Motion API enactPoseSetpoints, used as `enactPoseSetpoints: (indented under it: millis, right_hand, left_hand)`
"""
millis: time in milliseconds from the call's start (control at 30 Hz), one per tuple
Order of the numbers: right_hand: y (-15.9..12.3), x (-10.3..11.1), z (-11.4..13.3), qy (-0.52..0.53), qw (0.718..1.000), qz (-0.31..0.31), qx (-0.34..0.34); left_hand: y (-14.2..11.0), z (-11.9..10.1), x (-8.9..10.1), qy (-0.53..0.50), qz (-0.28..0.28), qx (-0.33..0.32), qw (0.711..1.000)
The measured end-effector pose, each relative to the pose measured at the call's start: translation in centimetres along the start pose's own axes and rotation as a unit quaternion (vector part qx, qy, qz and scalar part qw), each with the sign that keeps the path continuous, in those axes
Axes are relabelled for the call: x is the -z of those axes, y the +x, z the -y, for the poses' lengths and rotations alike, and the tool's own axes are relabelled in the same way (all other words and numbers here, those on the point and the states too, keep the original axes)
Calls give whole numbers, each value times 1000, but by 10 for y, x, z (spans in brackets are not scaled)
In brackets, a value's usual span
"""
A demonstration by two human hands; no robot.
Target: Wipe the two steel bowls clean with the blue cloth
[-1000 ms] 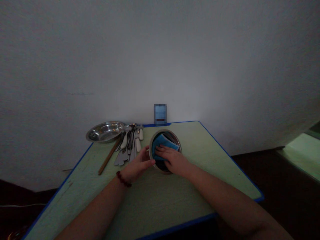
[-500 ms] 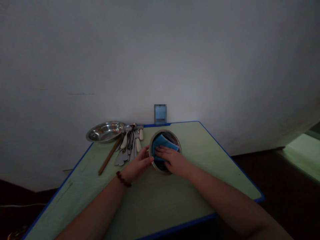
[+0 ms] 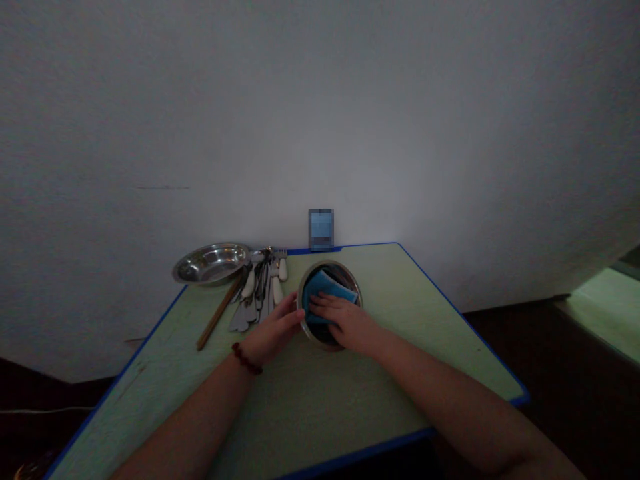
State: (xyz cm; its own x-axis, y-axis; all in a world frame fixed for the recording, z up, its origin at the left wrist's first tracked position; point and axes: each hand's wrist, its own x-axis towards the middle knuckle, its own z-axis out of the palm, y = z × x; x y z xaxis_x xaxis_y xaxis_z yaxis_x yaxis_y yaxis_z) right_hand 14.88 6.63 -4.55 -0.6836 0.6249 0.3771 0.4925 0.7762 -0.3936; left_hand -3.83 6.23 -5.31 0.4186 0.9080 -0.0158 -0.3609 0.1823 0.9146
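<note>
A round metal bowl [image 3: 357, 285] sits on the table, tilted a little, its open side facing me. Around its left rim my left hand [image 3: 275, 328] is closed, thumb at the near edge and fingers behind the side; a dark red bead bracelet circles that wrist. Inside the bowl lies a blue cloth [image 3: 327, 283] with a pale edge. My right hand [image 3: 345, 319] reaches in from the right and presses the cloth against the inner wall, its fingers close together. The lower part of the cloth is hidden beneath this hand.
Left of the bowl lies a pile of cutlery [image 3: 260, 287], some with white handles. A shallow metal dish [image 3: 213, 263] and a wooden stick [image 3: 217, 317] lie farther left. A small blurred screen [image 3: 321, 230] stands against the wall. Blue edging borders the pale green table [image 3: 415, 320].
My left thumb has slid slightly left and up along the bowl's rim. The bowl has shifted very slightly. My right hand stays on the cloth, nearly still.
</note>
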Motion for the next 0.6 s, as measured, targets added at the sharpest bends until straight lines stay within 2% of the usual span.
enactPoseSetpoints:
  millis: [100, 600]
  right_hand:
    - [0, 0, 0, 1, 1000, 6, 1]
    - [0, -2, 0, 5, 999, -28, -17]
  left_hand:
    - [0, 0, 0, 6, -4, 1, 1000]
    - [1, 1, -3, 28, 60, -33, 997]
